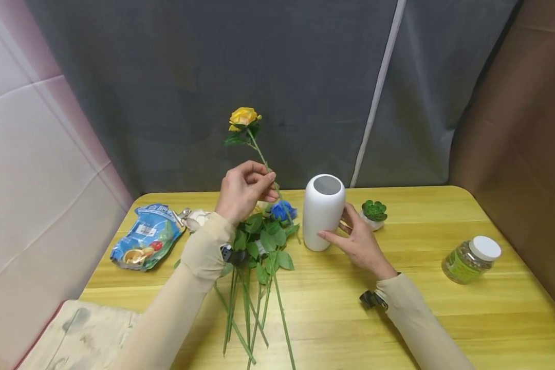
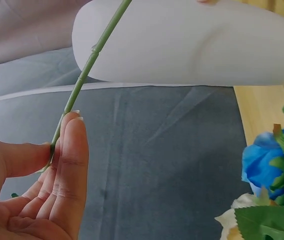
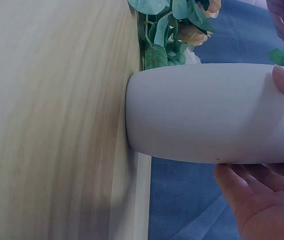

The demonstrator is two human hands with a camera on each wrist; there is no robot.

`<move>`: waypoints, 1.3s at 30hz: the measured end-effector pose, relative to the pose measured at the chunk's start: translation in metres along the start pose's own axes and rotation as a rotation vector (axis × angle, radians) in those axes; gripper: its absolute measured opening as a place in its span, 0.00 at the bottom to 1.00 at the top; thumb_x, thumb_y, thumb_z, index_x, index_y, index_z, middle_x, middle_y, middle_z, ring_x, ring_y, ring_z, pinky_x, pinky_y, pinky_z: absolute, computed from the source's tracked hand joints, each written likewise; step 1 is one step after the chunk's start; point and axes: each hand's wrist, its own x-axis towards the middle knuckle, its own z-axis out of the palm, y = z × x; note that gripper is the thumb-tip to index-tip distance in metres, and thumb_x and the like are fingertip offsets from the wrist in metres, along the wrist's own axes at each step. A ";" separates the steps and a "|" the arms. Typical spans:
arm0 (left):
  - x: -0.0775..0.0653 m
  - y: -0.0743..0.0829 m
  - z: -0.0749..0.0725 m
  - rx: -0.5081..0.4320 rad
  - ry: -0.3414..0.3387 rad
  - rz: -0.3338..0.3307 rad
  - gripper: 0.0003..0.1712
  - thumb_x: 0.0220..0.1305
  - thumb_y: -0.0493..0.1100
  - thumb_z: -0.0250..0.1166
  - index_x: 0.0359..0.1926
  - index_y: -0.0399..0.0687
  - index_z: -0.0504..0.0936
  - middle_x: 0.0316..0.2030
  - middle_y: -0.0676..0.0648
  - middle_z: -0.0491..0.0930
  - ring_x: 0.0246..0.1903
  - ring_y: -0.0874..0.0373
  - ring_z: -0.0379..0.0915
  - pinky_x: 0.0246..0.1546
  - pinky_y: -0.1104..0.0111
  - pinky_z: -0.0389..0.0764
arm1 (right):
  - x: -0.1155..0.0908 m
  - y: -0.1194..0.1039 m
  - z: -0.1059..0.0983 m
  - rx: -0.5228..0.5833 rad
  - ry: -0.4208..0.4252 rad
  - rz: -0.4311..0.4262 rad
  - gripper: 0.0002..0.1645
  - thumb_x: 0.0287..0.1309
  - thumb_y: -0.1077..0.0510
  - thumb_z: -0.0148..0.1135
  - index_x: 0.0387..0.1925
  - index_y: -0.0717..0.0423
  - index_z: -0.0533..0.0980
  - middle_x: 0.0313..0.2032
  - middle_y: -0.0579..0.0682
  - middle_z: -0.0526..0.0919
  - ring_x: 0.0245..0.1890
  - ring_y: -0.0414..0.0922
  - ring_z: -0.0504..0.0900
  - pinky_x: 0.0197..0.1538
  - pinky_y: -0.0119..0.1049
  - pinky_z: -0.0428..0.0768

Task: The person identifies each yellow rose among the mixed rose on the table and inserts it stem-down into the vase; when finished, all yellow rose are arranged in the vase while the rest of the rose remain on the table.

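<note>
My left hand (image 1: 247, 189) pinches the green stem (image 2: 93, 54) of a yellow rose (image 1: 243, 117) between thumb and fingers. The bloom points up, and the stem slants down toward the right, its lower end beside the vase. A white vase (image 1: 322, 213) stands upright on the table, its round mouth facing up. Thumb on one side and fingers on the other, my right hand (image 1: 358, 239) grips the vase; the right wrist view shows its base on the wood. Under my left hand lie more flowers, among them a blue rose (image 1: 283, 211), with leaves (image 1: 270, 236) and long stems (image 1: 284, 318).
A blue printed pouch (image 1: 149, 237) lies at the left, next to a metal clip (image 1: 184, 213). Behind my right hand sits a small potted succulent (image 1: 374, 211). A jar with a white lid (image 1: 472, 259) stands at the right. Grey curtain (image 1: 213, 67) hangs behind the table.
</note>
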 end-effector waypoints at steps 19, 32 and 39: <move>0.031 0.041 0.008 -0.057 0.020 0.097 0.10 0.71 0.38 0.67 0.46 0.37 0.77 0.30 0.42 0.85 0.23 0.59 0.86 0.33 0.61 0.89 | 0.002 0.000 -0.001 -0.003 0.001 0.000 0.50 0.59 0.55 0.76 0.76 0.51 0.60 0.72 0.57 0.68 0.72 0.57 0.70 0.70 0.53 0.72; 0.051 0.057 0.018 -0.050 0.073 0.119 0.16 0.70 0.38 0.67 0.54 0.37 0.75 0.32 0.44 0.87 0.21 0.61 0.85 0.32 0.64 0.89 | 0.002 -0.001 0.000 0.018 -0.006 0.021 0.50 0.59 0.56 0.76 0.77 0.51 0.59 0.73 0.57 0.68 0.73 0.56 0.69 0.70 0.52 0.71; 0.062 0.063 0.020 -0.046 0.121 0.129 0.16 0.70 0.38 0.68 0.53 0.42 0.73 0.35 0.43 0.87 0.22 0.60 0.85 0.32 0.65 0.88 | 0.003 0.000 0.000 0.016 -0.003 0.025 0.51 0.59 0.55 0.76 0.77 0.50 0.59 0.73 0.56 0.67 0.73 0.56 0.69 0.70 0.52 0.71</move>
